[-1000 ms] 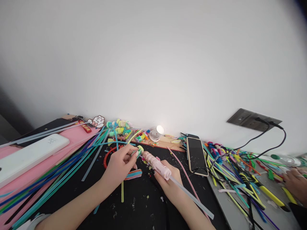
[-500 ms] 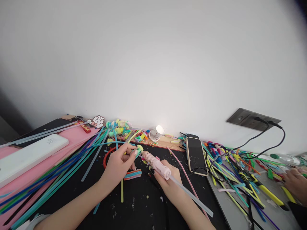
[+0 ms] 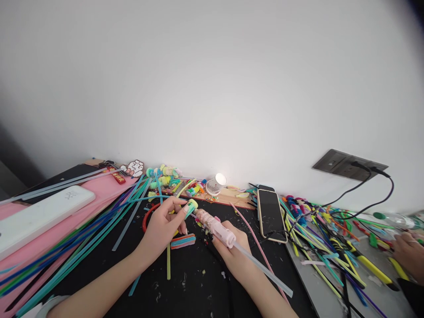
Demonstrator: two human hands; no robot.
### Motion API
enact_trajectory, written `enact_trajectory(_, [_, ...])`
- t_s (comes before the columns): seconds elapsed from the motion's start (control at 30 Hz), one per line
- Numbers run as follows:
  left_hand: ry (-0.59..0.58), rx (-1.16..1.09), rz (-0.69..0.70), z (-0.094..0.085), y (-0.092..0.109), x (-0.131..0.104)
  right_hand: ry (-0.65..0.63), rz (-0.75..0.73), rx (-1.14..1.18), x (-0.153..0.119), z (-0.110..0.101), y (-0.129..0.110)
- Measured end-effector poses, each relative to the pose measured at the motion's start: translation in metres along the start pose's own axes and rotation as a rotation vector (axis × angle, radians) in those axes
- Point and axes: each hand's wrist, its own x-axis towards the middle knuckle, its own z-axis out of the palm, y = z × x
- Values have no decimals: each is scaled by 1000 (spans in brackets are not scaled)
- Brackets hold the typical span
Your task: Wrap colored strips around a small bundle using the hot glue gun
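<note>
Left hand (image 3: 162, 225): my thumb and forefinger are pinched together on the small green-and-yellow piece (image 3: 190, 209), which sits just below the centre of the frame with its yellow end up and to the right. My other left fingers curl beneath it.

Right hand (image 3: 236, 245): closed around the pink glue gun (image 3: 217, 229), its body slanting from centre toward lower right, nozzle aimed up and left at the piece. Nozzle and piece are very near each other; contact appears possible, but at this scale I cannot tell. A translucent glue stick (image 3: 265, 274) protrudes from the rear of the gun, over my forearm.

Below my left fingertips, a striped bundle (image 3: 183, 241) of orange, blue and pink lies on the black mat (image 3: 185, 291), bottom centre. A red ring (image 3: 145, 221) shows partly behind my left hand.

Surroundings: a white paper cup (image 3: 215, 184) tilts against the wall above centre; a phone (image 3: 270, 213) lies right of it. Long blue and green stems (image 3: 99, 240) fan across the lower left. At the far right edge, another person's hand (image 3: 409, 251) rests near yellow-handled pliers (image 3: 374, 269).
</note>
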Motion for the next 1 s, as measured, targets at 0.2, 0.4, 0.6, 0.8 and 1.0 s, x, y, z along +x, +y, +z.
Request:
enact_trajectory(0.2, [-22,-43,-13,-1,1,0,-8,12,8,0,0,-1])
enact_trajectory(0.4, [-4,-76,-34,-2,2,1,-22,25,-62,0,1,4])
enact_trajectory(0.6, [79,-31,39,-3,1,4,32,78,-301,3,-5,5])
enact_trajectory(0.8, [132,-21,58,-7,1,7,82,131,-517,6,-4,10])
enact_trajectory(1.0, [164,-30,47,-11,-4,10,112,117,-554,4,0,4])
